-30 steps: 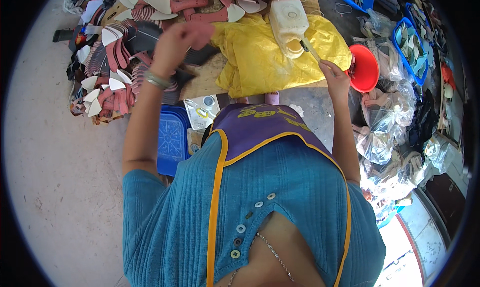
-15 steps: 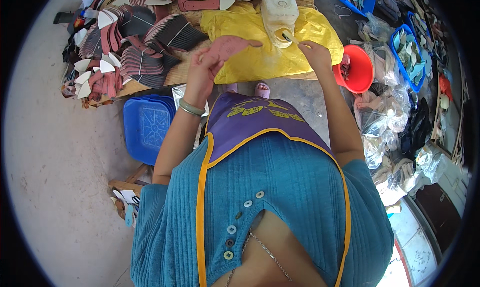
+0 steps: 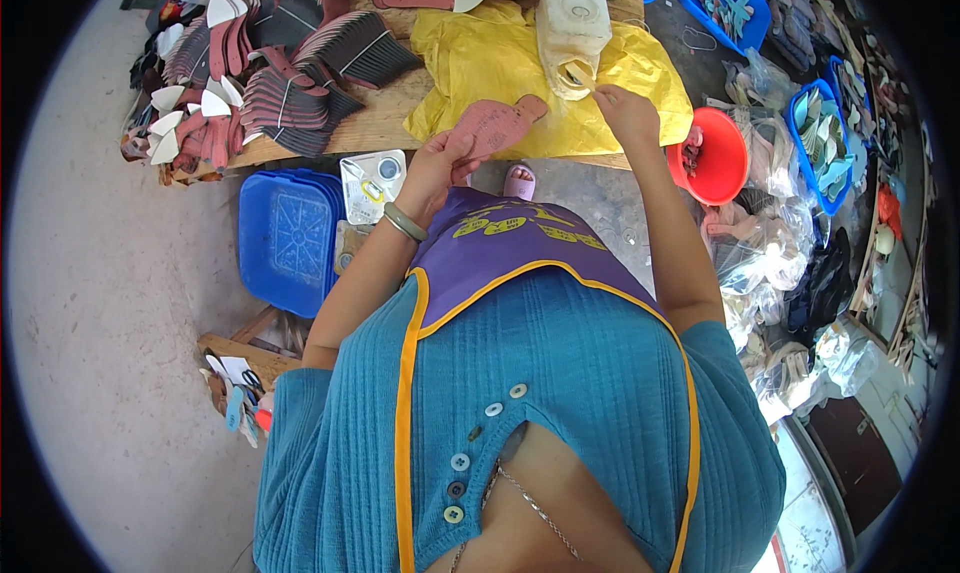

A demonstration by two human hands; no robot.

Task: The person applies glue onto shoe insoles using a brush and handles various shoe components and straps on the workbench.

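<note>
My left hand [image 3: 437,171] is closed around one end of a pink insole [image 3: 497,126], held tilted over the near edge of a yellow sheet [image 3: 455,53]. Dark marks show on its face, and a small brownish-red tip sticks out at the far end. In my right hand [image 3: 630,116] is a pale flat stick [image 3: 584,79], pinched near its end. Its other end sits inside the cut opening of a whitish plastic jug [image 3: 574,21], so the tip is hidden. The jug stands on the yellow sheet.
Bundles of dark and pink insoles [image 3: 285,123] crowd the wooden table [image 3: 385,123] at the left. A red bucket [image 3: 722,158] stands right of the table. Stacked blue basins [image 3: 287,238] sit on the floor at left. Blue baskets [image 3: 835,188] and plastic-wrapped bundles [image 3: 765,238] line the right.
My left hand has come lower and nearer, turning the insole from nearly edge-on to a broader view of its face. The stick's tip, seen at the jug's mouth before, is now inside it.
</note>
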